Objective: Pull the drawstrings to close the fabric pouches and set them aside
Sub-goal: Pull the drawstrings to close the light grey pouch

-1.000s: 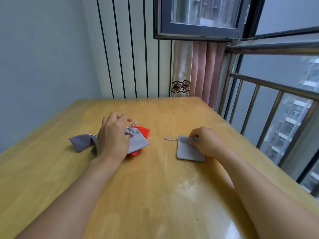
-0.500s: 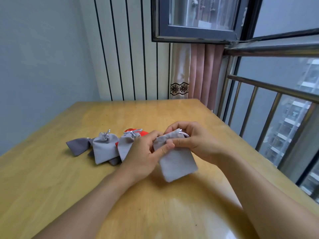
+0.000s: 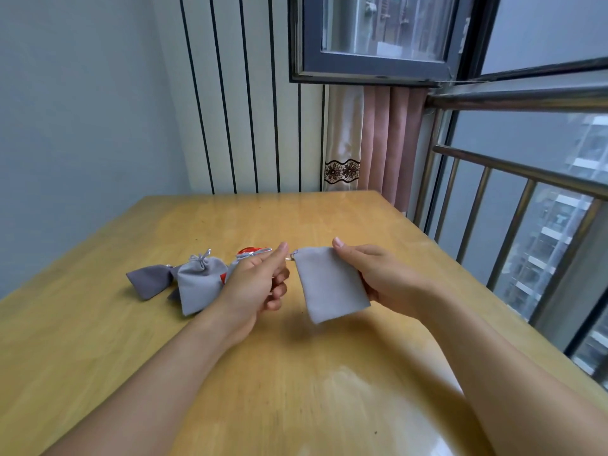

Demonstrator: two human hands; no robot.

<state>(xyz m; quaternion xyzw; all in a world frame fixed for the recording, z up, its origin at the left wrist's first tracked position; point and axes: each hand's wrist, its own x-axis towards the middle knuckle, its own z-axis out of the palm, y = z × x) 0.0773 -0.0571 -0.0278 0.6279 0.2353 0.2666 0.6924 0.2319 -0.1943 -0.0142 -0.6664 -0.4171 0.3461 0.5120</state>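
two bare hands are holding one flat grey pouch (image 3: 330,283) up above the middle of a wooden table (image 3: 329,390): the right hand (image 3: 378,278) is gripping the pouch's right edge, thumb on its top corner, while the left hand (image 3: 258,281) is pinching the silver drawstring (image 3: 291,257) at its top left corner, other fingers curled. left of that pouch, at least three grey cinched pouches (image 3: 197,281) and one red pouch (image 3: 246,251) are lying clustered on the table, the left hand hiding part of them.

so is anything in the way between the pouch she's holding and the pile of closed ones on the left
Only the left hand, pinching the drawstring, sits between the held pouch and the closed pouches. The table between them shows nothing else.
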